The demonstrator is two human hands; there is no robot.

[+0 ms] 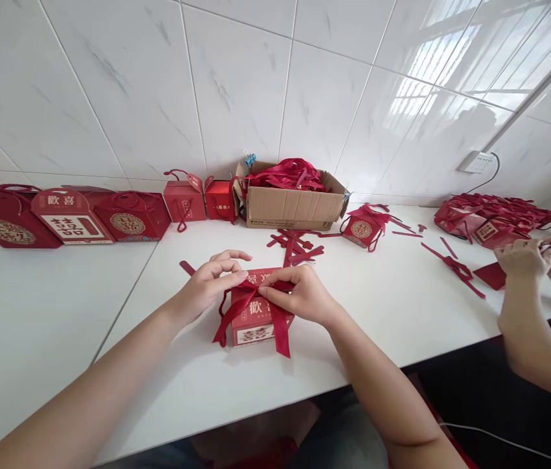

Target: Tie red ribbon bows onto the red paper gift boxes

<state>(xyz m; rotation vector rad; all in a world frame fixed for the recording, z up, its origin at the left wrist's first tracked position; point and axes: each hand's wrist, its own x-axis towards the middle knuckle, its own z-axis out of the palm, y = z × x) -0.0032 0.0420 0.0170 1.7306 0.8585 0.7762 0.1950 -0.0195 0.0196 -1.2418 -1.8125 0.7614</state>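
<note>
A small red gift box with white and gold lettering stands on the table in front of me. A dark red ribbon crosses its top, and two loose tails hang over the front. My right hand pinches the ribbon at its crossing, thumb against forefinger. On the other side, my left hand has its thumb and forefinger closed on the ribbon at the box's upper left, the other fingers raised. A twisted red cord hangs at the box's left side. My fingers partly hide the knot.
Along the wall stand several red boxes and a cardboard carton full of ribbon. Paper strips and a bowed box lie nearby. At right, another person's hands work beside a red pile. The table's edge is close.
</note>
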